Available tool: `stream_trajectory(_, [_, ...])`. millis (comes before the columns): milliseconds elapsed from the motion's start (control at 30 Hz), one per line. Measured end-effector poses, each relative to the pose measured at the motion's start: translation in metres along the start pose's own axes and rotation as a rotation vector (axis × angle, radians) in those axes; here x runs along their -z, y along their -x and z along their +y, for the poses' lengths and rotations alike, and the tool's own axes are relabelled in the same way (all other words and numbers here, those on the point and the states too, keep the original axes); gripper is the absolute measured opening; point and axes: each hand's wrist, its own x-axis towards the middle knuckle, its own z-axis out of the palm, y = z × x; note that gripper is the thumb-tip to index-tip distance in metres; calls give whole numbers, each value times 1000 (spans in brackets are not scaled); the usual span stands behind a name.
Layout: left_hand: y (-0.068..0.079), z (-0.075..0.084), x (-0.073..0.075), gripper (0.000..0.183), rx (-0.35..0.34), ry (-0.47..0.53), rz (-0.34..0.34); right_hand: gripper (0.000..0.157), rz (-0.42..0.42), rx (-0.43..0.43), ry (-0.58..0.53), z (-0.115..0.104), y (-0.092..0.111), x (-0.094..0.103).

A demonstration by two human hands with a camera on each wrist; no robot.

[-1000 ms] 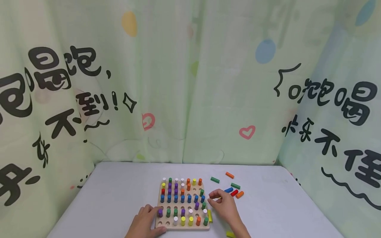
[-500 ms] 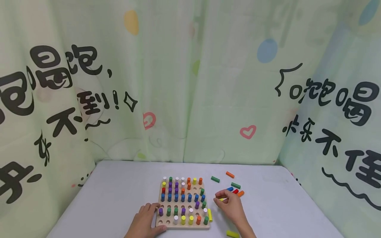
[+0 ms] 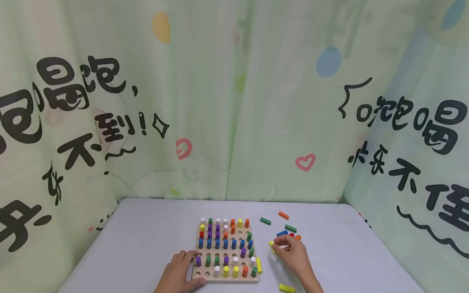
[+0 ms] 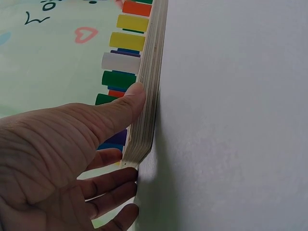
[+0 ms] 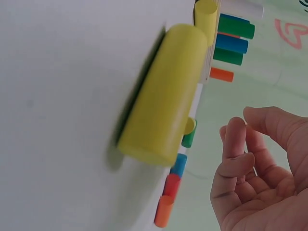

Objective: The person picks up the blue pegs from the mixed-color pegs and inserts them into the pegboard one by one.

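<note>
A wooden pegboard (image 3: 219,279) filled with rows of coloured pegs stands in the middle of the table. My left hand (image 3: 178,272) holds its near left corner, thumb on the front edge and fingers along the left side. To the right of the board, my right hand (image 3: 294,256) hovers with fingers loosely bent and nothing between thumb and fingertips in the right wrist view. A yellow peg (image 3: 272,245) lies right by those fingertips. Another yellow peg (image 3: 259,265) lies along the board's right side, and a third yellow peg (image 5: 163,96) lies nearer, large in the right wrist view.
Beyond my right hand lie green pegs (image 3: 290,228), a blue peg (image 3: 282,233), a red peg (image 5: 172,185) and orange pegs (image 3: 283,215). Some holes at the board's front left hold no peg. A printed curtain (image 3: 256,122) hangs behind the white table (image 3: 348,252).
My right hand has drawn away from the board to the right, leaving the yellow peg by its fingertips more exposed. The left hand keeps its place on the corner.
</note>
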Motion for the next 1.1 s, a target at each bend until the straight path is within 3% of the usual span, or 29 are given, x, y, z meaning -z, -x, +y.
stream_trajectory(233, [1, -4, -2, 72, -54, 3, 23, 16, 23, 36, 8, 9, 0, 10])
stream_trajectory(400, [1, -4, -2, 72, -46, 6, 21, 14, 49, 53, -6, 14, -2, 15])
stream_trajectory(1100, [1, -3, -1, 71, -50, -2, 27, 16, 49, -34, 5, 24, -17, 21])
